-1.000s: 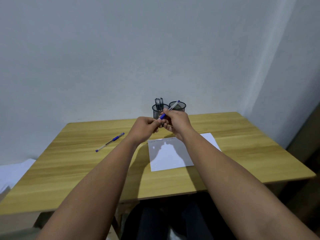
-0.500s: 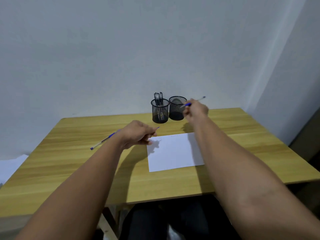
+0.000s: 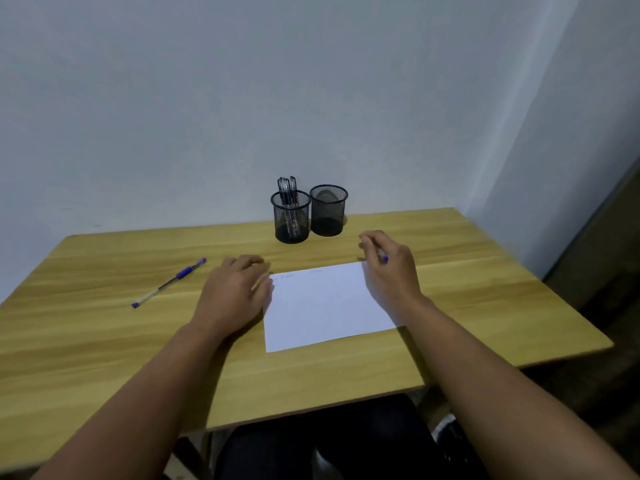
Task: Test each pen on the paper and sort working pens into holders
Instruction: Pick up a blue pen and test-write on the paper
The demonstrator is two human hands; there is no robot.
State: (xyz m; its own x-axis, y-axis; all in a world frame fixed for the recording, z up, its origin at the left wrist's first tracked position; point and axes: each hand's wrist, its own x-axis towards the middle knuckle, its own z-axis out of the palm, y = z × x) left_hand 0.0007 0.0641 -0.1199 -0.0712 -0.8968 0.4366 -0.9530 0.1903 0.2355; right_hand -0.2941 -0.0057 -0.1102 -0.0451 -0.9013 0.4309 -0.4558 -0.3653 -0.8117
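A white paper (image 3: 322, 306) lies on the wooden table (image 3: 104, 341), with faint scribbles along its top edge. My right hand (image 3: 389, 268) hovers at the paper's top right corner, shut on a blue pen (image 3: 383, 258); only a short blue bit shows past the fingers. My left hand (image 3: 235, 289) rests palm down at the paper's left edge with its fingers curled, and the pen cap it took is hidden inside them. Two black mesh holders stand at the back. The left holder (image 3: 291, 218) has several dark pens; the right holder (image 3: 327, 211) looks empty.
Another blue pen (image 3: 169, 282) lies slanted on the table to the left of my left hand. A grey wall runs right behind the holders. The table's right edge is near a wall corner.
My hands pulled apart from the pen. My right hand swung out beside the holders with the pen, then dropped to the paper's top right corner. My left hand settled at the paper's left edge.
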